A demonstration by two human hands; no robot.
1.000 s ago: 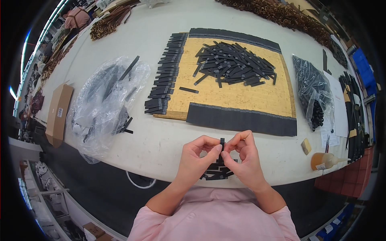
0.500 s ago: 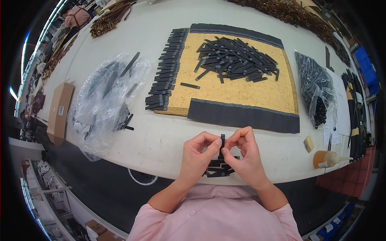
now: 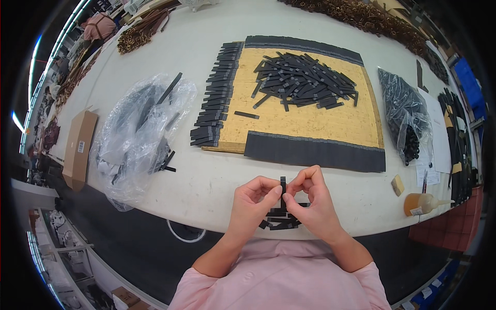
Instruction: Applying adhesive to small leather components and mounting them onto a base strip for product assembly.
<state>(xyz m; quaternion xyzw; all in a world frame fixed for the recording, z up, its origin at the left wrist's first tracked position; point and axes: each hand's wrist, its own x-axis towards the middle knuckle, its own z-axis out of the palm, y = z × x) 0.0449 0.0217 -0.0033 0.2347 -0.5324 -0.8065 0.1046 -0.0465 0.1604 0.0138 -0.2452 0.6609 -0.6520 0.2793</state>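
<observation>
Between my fingertips stands a short black strip (image 3: 283,185), held upright above the table's near edge. My left hand (image 3: 256,200) pinches it from the left, thumb and forefinger together. From the other side my right hand (image 3: 313,200) pinches the same strip, a little lower. Several black strips (image 3: 281,223) lie on the table below, partly covered by my hands. Beyond them is a yellow board (image 3: 305,126) bearing a heap of similar strips (image 3: 305,80). One loose strip (image 3: 246,114) rests apart from the heap. Overlapping strips line the board's left, far and near edges.
A clear plastic bag (image 3: 137,139) with black pieces and a cardboard box (image 3: 80,147) are at left. On the right are another filled bag (image 3: 405,111), a small tan block (image 3: 397,185) and a bottle of amber liquid (image 3: 419,203). Brown straps (image 3: 361,18) line the far edge.
The view has shifted slightly, so the board and bags sit a little lower in it. Both hands keep their pinch on the strip, with almost no other movement.
</observation>
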